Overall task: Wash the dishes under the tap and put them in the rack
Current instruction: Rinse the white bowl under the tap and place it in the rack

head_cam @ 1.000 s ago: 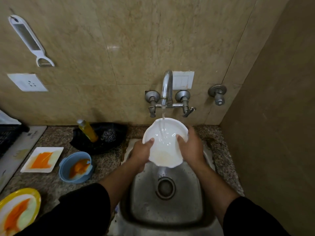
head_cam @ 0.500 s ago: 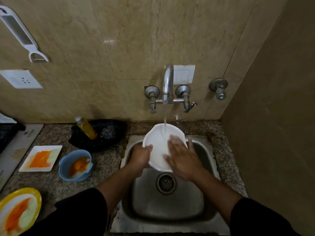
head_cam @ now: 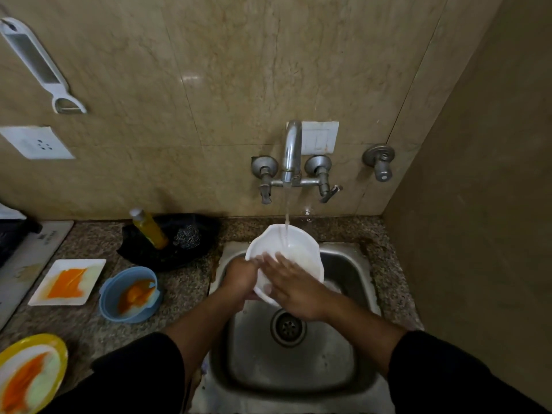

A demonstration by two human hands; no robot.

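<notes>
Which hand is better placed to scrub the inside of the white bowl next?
Right, most likely: the right hand rests flat inside the white bowl, fingers free to rub, while the left hand grips its rim.

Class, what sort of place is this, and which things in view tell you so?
Most likely a home kitchen: a steel sink set in a stone counter, a tap running onto a white bowl, and a food-smeared blue bowl beside the sink.

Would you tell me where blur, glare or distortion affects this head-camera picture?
Head view: the right hand blurs at its fingers on the white bowl; glare spots the wall tile; wide-angle distortion bows the tile seams; light is dim.
</notes>
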